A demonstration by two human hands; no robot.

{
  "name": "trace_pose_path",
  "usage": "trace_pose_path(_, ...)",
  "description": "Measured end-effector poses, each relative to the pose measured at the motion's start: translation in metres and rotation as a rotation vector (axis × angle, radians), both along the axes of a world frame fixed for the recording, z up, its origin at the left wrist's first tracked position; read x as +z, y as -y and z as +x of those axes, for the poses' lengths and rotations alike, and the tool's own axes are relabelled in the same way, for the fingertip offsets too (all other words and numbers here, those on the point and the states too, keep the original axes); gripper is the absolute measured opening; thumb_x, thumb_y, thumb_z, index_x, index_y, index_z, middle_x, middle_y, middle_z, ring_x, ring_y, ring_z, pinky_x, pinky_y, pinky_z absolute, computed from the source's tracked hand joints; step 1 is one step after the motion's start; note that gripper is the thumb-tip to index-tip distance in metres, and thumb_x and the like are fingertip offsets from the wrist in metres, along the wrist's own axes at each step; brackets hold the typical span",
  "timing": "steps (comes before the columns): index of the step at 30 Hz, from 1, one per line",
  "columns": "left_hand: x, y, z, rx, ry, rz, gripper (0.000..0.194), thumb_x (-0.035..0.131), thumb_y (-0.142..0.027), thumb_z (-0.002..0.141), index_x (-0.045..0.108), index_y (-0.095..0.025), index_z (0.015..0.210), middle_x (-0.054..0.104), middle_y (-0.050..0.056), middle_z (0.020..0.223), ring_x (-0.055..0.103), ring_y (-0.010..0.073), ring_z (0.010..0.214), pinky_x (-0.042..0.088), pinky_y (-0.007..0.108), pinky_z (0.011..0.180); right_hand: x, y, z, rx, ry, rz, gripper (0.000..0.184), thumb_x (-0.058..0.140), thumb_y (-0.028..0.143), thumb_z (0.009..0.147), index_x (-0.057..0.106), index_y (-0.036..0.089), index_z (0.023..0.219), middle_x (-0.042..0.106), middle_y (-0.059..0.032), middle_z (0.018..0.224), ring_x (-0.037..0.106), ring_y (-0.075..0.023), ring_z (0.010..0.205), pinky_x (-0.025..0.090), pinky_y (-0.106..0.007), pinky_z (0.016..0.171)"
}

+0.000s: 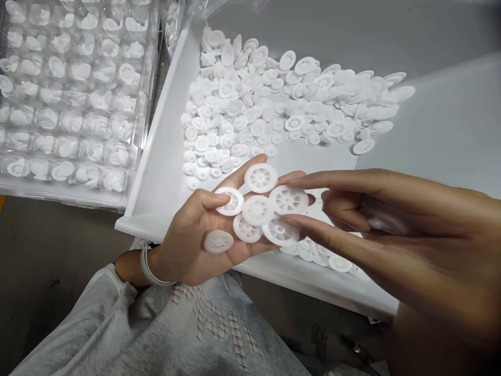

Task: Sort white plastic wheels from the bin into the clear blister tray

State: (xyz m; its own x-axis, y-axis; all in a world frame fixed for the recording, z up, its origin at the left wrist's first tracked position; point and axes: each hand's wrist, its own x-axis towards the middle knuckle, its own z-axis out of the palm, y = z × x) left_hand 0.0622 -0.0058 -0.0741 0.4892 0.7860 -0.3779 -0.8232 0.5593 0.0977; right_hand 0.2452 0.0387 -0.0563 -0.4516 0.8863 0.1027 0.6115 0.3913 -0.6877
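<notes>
Palm up, my left hand (195,235) holds several white plastic gears with spoked centres. Its thumb presses on one gear (230,202) at the left of the cluster, while a smaller gear (218,242) lies by itself on the palm. The others overlap around a middle gear (258,210). From the right, my right hand (391,235) reaches in with index finger and thumb on the edges of the two rightmost gears, the upper gear (290,200) and the lower gear (280,232). Its other fingers are curled; a blurred pale patch between them is unclear.
Below my hands is a white bin (156,151), with a large heap of similar gears (274,104) spread along its far side. More gears (340,263) lie near its front wall. At left stands a clear compartment tray (135,151) filled with white parts.
</notes>
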Motion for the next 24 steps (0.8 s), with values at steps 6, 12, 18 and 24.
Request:
trace_pose_path(6, 0.0005, -0.0001, 0.0018, -0.005, -0.009, 0.007, 0.057, 0.038, -0.027, 0.089, 0.036, -0.028, 0.146, 0.054, 0.002, 0.141, 0.044, 0.0231, 0.138, 0.035, 0.046, 0.117, 0.0020, 0.0001, -0.0004, -0.048, -0.007, -0.038, 0.026, 0.075, 0.032, 0.079, 0.070, 0.028, 0.104, 0.040, 0.0046, 0.060, 0.037, -0.0063, 0.052, 0.034, -0.024, 0.048)
trace_pose_path(12, 0.0007, 0.0005, 0.0009, 0.000, -0.005, -0.007, 0.057, 0.039, -0.027, 0.090, 0.035, -0.028, 0.147, 0.056, 0.002, 0.139, 0.048, 0.0216, 0.134, 0.035, 0.045, 0.117, 0.0031, 0.0016, -0.0010, -0.054, -0.007, 0.005, 0.025, 0.075, 0.030, 0.079, 0.070, 0.026, 0.104, 0.040, 0.0048, 0.059, 0.037, -0.0056, 0.051, 0.033, -0.024, 0.048)
trace_pose_path(18, 0.0008, 0.0002, 0.0016, 0.014, 0.011, -0.010, 0.055, 0.040, -0.027, 0.090, 0.039, -0.028, 0.145, 0.056, 0.001, 0.139, 0.049, 0.0211, 0.134, 0.031, 0.045, 0.119, 0.0030, 0.0003, -0.0015, -0.052, -0.009, 0.010, 0.026, 0.074, 0.031, 0.080, 0.069, 0.026, 0.105, 0.041, 0.0042, 0.060, 0.037, -0.0057, 0.052, 0.034, -0.024, 0.048)
trace_pose_path(24, 0.0032, -0.0005, 0.0019, 0.040, -0.010, -0.061, 0.053, 0.042, -0.027, 0.088, 0.044, -0.029, 0.141, 0.055, 0.001, 0.140, 0.043, 0.0228, 0.138, 0.027, 0.049, 0.120, 0.0026, -0.0036, 0.0072, 0.060, -0.162, -0.133, 0.030, 0.061, 0.016, 0.085, 0.052, 0.026, 0.113, 0.047, 0.0017, 0.074, 0.047, -0.0077, 0.059, 0.043, -0.018, 0.046)
